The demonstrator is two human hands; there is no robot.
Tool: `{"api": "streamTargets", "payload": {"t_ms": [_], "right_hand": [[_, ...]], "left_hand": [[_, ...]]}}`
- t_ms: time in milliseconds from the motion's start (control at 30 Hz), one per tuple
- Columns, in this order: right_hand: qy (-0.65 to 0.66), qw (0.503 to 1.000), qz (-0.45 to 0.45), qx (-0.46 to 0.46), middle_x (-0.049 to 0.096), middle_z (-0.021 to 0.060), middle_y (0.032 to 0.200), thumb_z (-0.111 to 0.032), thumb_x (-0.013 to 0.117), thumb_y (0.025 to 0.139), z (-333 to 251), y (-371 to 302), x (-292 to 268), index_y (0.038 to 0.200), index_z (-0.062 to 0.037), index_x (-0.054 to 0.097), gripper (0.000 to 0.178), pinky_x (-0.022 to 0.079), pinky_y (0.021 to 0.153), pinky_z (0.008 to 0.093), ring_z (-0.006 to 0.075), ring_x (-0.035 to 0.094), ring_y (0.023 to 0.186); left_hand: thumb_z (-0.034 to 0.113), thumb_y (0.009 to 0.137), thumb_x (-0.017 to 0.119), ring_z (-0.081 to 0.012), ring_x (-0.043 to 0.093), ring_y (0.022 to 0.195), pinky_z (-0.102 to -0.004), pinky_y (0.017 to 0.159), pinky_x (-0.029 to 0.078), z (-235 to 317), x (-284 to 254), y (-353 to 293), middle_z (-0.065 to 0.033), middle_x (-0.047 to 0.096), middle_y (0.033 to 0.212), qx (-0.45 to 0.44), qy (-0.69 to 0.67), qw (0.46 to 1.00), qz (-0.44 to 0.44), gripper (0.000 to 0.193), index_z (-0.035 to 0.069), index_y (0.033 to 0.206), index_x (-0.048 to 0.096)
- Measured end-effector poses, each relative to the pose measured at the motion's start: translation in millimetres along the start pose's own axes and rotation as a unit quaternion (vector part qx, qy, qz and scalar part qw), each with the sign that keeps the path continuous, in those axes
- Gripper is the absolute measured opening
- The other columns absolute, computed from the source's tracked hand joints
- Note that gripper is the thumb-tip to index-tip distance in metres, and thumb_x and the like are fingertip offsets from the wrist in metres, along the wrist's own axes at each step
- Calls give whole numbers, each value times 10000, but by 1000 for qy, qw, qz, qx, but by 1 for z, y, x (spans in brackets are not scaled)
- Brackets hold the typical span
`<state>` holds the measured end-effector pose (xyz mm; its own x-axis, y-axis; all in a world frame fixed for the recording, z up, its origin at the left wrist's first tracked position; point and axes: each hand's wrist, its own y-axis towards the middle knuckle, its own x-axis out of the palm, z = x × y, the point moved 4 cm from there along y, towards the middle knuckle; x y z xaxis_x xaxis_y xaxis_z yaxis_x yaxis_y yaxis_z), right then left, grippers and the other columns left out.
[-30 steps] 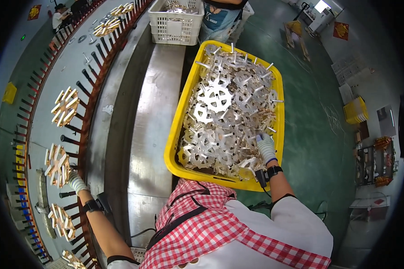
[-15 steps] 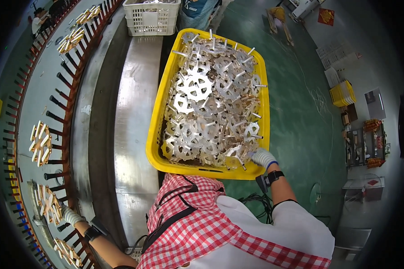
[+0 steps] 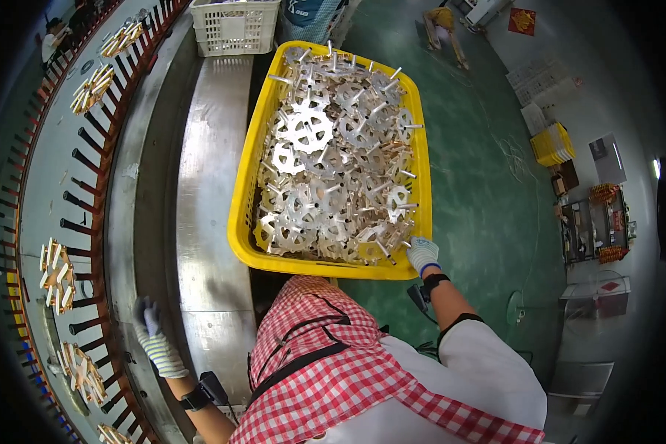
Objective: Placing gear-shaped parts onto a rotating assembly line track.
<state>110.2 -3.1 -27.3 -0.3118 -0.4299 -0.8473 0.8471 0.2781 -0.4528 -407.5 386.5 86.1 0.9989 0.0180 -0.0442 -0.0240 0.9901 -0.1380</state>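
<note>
A yellow crate [image 3: 248, 174] full of silvery star-shaped metal parts with pins [image 3: 333, 170] stands in front of me. My right hand [image 3: 422, 254], in a white glove, rests on the crate's near right corner, fingers among the parts; whether it holds one I cannot tell. My left hand [image 3: 152, 333], also gloved, hangs with fingers apart over the grey rim of the curved conveyor [image 3: 137, 222], holding nothing. Red and black pegs [image 3: 81, 200] line the conveyor, and some carry pale star-shaped parts [image 3: 58, 270].
A steel bench surface [image 3: 211, 163] runs between conveyor and crate. A white mesh basket [image 3: 233, 26] stands at the far end. Green floor lies to the right, with yellow crates [image 3: 551, 144] and shelving [image 3: 596, 222] at the far right.
My left hand has drawn back from the pegged conveyor toward the grey rim. The view has shifted, so the crate sits more central. My right hand stays at the crate's near right corner.
</note>
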Motion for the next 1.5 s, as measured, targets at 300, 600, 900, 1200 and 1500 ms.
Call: {"api": "streamTargets", "payload": {"t_ms": [300,600,900,1200,1500], "right_hand": [[229,971,56,-30,650,127,1014,-241,539,870,9,-24,-36,1108,-103,590,280,481,833,394,324,617,935],[372,663,186,-622,429,88,1357,-199,613,855,-159,-184,-237,1390,-75,282,641,370,1016,340,205,483,1172],[424,626,135,-641,482,142,1306,-283,662,807,-240,-172,-167,1359,-71,355,666,260,1085,393,285,397,1254],[374,780,68,-497,583,216,1107,-199,549,853,-200,-150,-198,1111,3,573,329,425,908,402,357,555,1037],[128,973,97,-165,526,240,1191,-354,567,815,4,-63,-31,1179,-6,530,504,382,956,436,380,481,1114]], "left_hand": [[45,915,504,-160,566,992,-267,906,432,18,113,-37,-108,604,1082,-79,26,915,-396,263,-30,1166,528],[251,815,620,-290,476,1190,-350,996,373,81,196,-85,-184,498,1265,108,169,763,-614,583,6,1304,418],[243,858,535,-333,209,1363,-476,1119,72,53,180,-91,-172,324,1436,229,170,808,-516,510,63,1327,446],[202,797,641,-341,454,1167,-467,998,357,64,74,-58,-217,443,1275,497,427,754,-51,533,73,1272,435],[316,837,607,-321,504,1104,-436,934,422,-28,-178,53,-173,510,1227,238,762,452,397,541,-1,1252,463]]}}
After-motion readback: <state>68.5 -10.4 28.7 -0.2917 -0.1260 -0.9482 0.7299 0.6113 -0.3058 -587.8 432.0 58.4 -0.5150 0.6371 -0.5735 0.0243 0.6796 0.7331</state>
